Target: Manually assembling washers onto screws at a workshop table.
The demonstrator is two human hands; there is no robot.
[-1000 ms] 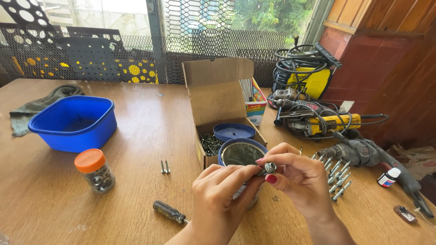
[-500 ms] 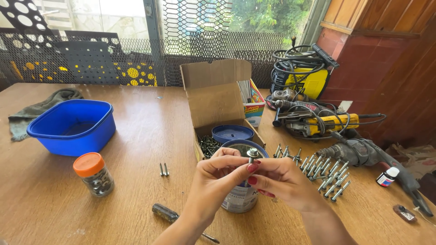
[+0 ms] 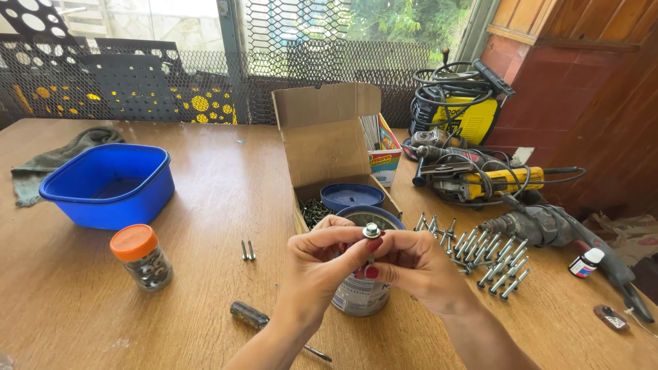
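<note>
My left hand [image 3: 321, 264] and my right hand [image 3: 412, 266] meet in front of me, fingertips pinching a small metal bolt with a washer and nut [image 3: 371, 231] held upright between them. Directly behind the hands stands an open metal tin [image 3: 361, 293] with a blue rim. Its blue lid [image 3: 352, 196] lies just behind it, in front of an open cardboard box [image 3: 327, 140] with dark screws inside. To the right of my right hand, several silver anchor bolts [image 3: 480, 255] lie in rows on the wooden table [image 3: 219, 178].
A blue plastic tub [image 3: 110, 185] and an orange-capped jar of screws [image 3: 142, 257] sit at left, two loose bolts [image 3: 247, 250] and a screwdriver [image 3: 255, 318] nearer. Power tools and cables [image 3: 473, 164] crowd the right side, with a small bottle [image 3: 587, 262]. A green cloth [image 3: 55, 157] lies far left.
Both hands have risen and moved slightly left with the bolt, from low at the table's edge to in front of the tin. The view has shifted with them.
</note>
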